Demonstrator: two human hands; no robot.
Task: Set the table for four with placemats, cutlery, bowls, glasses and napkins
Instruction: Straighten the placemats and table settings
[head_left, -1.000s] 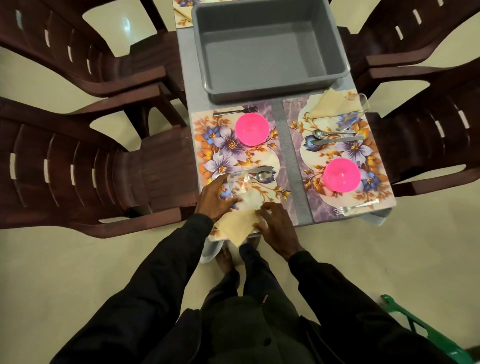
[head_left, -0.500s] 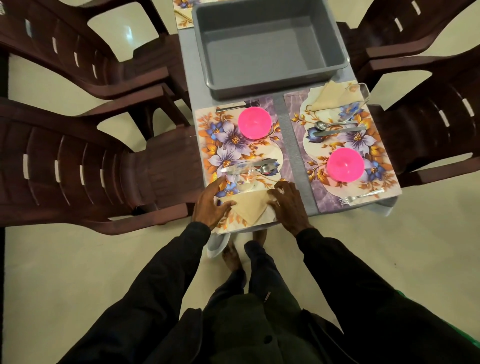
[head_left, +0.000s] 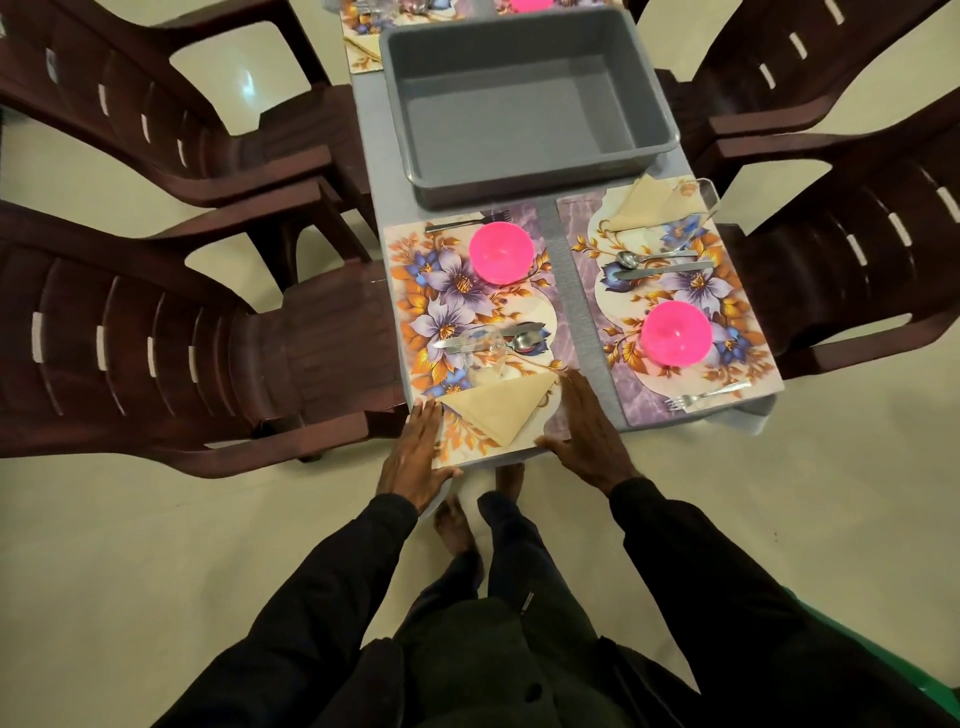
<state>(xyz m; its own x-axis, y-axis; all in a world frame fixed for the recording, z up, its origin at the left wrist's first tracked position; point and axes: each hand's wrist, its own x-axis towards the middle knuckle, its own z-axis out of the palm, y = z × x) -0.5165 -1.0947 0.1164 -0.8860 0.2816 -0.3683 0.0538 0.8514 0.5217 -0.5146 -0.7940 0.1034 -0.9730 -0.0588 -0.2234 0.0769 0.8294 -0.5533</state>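
Placemats with flowers lie side by side at the near end of the grey table (head_left: 582, 332); your left hand (head_left: 415, 452) and right hand (head_left: 589, 431) rest flat and open on the near corners of the left placemat (head_left: 447, 291), holding nothing. Between them lies a folded beige napkin (head_left: 498, 408), with a clear glass (head_left: 485, 353), a spoon (head_left: 524, 342) and a pink bowl (head_left: 501, 253) beyond it.
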